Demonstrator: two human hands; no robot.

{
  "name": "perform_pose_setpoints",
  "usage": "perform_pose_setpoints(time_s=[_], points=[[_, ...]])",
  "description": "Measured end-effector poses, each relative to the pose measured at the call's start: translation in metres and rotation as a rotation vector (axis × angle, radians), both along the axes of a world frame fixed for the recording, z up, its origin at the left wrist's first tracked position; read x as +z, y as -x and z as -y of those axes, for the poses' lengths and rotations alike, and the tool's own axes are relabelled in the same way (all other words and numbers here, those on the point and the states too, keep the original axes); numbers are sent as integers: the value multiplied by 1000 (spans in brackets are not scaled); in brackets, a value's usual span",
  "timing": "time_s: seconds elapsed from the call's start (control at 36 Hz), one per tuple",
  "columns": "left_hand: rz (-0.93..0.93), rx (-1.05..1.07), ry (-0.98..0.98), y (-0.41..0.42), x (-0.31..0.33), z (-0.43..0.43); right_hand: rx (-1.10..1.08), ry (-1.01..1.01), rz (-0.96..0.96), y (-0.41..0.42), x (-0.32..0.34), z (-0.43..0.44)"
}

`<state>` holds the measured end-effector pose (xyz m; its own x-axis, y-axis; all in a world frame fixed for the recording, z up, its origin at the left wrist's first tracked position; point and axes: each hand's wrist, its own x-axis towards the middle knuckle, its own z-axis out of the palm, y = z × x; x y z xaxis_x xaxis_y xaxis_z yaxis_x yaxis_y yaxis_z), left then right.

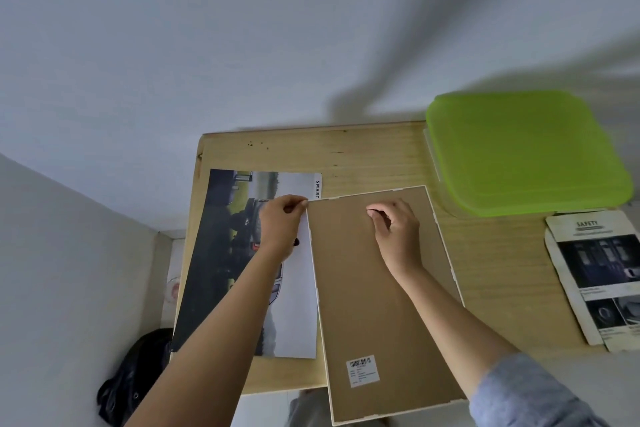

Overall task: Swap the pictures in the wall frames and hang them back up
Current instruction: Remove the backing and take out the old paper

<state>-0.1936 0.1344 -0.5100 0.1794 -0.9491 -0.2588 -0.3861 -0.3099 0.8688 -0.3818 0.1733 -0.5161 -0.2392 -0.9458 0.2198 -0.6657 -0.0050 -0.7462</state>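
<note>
My left hand point(281, 218) pinches the top-left corner of the white-edged frame with brown fibreboard backing point(381, 305), lying face-down on the light wooden surface point(502, 281). My right hand point(394, 225) rests curled on the backing, holding nothing I can see.

Two bare hands, forearms bare; right arm w/ grey-blue sleeve point(530, 392) pushed up, prob. denim-like fabric.

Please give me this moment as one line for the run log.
scene: frame face-down on table | left hand: pinching frame's top-left corner | right hand: on backing board | picture: beside frame, left
</note>
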Motion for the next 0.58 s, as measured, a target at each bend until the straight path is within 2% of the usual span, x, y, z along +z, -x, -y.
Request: perform_pose_setpoints(time_s=[0.58], points=[[-103, 29, -36, 4, -8, -3, -46, 22, 40, 3, -2, -6]])
